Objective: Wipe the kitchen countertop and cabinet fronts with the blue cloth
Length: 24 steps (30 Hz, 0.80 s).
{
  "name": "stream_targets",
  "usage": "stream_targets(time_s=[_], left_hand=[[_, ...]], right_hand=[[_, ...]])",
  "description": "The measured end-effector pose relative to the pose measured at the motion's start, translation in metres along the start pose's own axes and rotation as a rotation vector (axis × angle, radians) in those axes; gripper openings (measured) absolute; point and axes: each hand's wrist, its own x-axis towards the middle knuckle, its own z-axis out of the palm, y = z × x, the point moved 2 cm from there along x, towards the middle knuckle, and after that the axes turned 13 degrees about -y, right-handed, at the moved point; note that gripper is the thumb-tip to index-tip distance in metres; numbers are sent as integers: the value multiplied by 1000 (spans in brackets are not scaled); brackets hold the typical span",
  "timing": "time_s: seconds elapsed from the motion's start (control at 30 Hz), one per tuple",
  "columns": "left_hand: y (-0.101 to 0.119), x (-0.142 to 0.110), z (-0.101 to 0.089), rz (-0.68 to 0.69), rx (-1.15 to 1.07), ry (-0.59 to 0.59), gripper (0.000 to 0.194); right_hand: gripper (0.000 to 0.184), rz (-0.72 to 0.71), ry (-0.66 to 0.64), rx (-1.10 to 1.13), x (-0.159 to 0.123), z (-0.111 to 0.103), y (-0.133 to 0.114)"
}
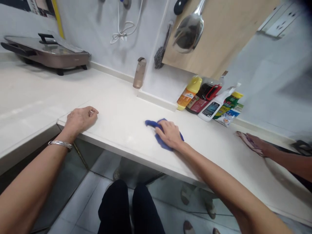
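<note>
A blue cloth [163, 143] lies bunched on the white countertop [117, 110], a narrow twisted end sticking out to the left. My right hand [169, 131] presses down on it and grips it, covering its middle. At the counter's front corner, my left hand [83, 117] rests with its fingers loosely curled in and nothing seen in them. A silver bracelet [60, 144] circles that wrist.
An electric pan [48, 57] stands back left, a bottle [139, 73] by the wall. Several cleaning bottles [212, 105] line the right wall below a board [219, 35] and hanging ladle [188, 32]. Another person's hand [259, 144] holds a patterned cloth [248, 143] at right.
</note>
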Motion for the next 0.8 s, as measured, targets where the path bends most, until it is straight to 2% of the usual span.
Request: stream_targets(time_s=[0.1,0.2,0.27,0.33,0.43,0.5,0.57,0.7,0.8], left_hand=[[1,-2,0,9,-7,2,46],[1,-3,1,22,-11,-2,46],[1,-2,1,25,-12,-3,45],[0,-2,2,24,-17,-1,45],[-2,0,3,17,-22,6,43],[-3,2,4,14,-20,1,43],[-4,3,4,18,-18,4,42],[-4,4,6,23,-13,18,40],[-5,6,7,36,1,19,39]], right_hand=[[52,-182,-164,75,-57,-7,37],[62,-311,-274,10,-110,-12,63],[60,-344,-280,-66,-128,-12,76],[51,-278,-236,-141,-125,-9,87],[49,5,-145,-238,-89,-3,99],[50,195,-116,-286,-52,0,102],[50,325,-101,-314,-13,-1,100],[51,469,-78,-324,60,-4,83],[48,482,-87,-335,109,-4,57]])
